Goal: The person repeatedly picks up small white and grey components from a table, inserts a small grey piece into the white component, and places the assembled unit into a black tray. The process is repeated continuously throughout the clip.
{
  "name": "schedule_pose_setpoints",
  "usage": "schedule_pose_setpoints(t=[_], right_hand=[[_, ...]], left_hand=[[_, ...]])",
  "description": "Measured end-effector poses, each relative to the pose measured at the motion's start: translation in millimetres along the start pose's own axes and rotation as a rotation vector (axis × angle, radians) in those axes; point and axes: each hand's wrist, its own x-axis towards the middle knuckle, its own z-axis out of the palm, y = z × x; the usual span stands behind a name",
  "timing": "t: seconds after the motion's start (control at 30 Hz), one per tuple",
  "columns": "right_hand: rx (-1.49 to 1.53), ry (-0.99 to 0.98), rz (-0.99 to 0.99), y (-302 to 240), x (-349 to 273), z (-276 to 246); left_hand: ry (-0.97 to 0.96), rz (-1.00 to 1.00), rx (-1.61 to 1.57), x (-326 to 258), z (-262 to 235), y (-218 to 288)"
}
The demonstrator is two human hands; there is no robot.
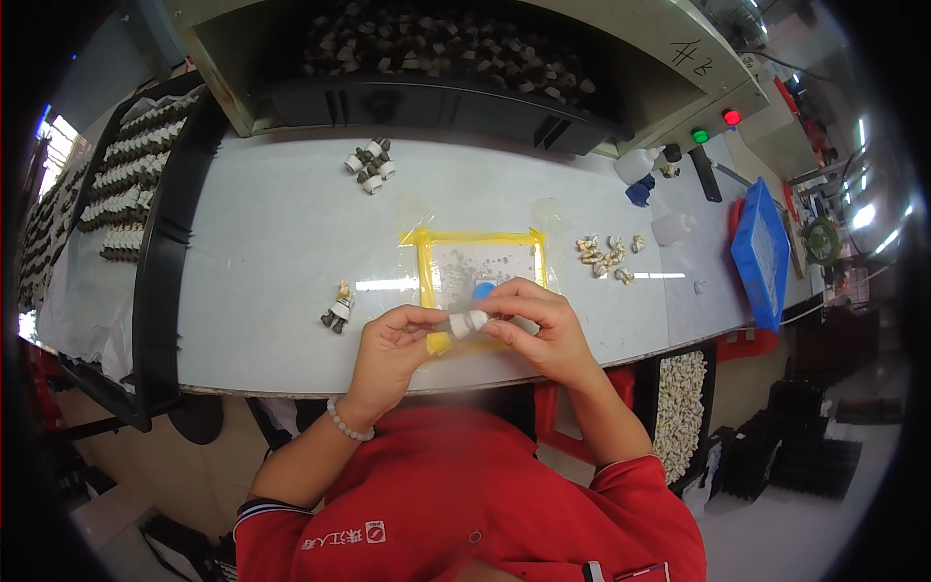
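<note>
Both the left hand (388, 341) and the right hand (539, 330) pinched a small white part (468, 323) between their fingers, just above the white surface (281, 242) near its front edge, over a yellow-taped square (480, 267). A blue tray (761, 250) lay far right.

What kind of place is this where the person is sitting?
Probably a small-parts assembly workshop. The hands hold a little white part over a white workbench, trays of matching parts line the left side, and a machine with red and green buttons stands behind.
</note>
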Motion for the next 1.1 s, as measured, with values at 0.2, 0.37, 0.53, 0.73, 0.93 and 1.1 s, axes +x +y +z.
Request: schedule_pose_setpoints(t=[0.2, 0.37, 0.53, 0.73, 0.93, 1.1], right_hand=[[0.007, -0.050, -0.010, 0.1, -1.2, 2.0], [0.040, -0.058, -0.052, 6.1, -3.3, 3.6], [-0.013, -0.031, -0.071, 16.9, -12.2, -6.9], [-0.541, 0.516, -0.008, 68.1, -43.3, -87.8], [-0.799, 0.554, 0.080, 91.1, -60.0, -118.7], [-0.654, 0.629, 0.112, 85.7, -58.3, -91.4]], left_hand=[[-0.006, 0.016, 0.038, -2.8, -0.7, -3.9], [0.019, 0.023, 0.093, -3.0, -0.4, -5.7], [0.021, -0.009, 0.250, -13.6, 10.1, 3.2], [0.044, 0.763, 1.388, -36.2, -15.8, 36.3], [0.171, 0.758, 1.668, -40.5, -41.5, 50.4], [0.218, 0.649, 1.528, -12.6, -31.3, 78.7]])
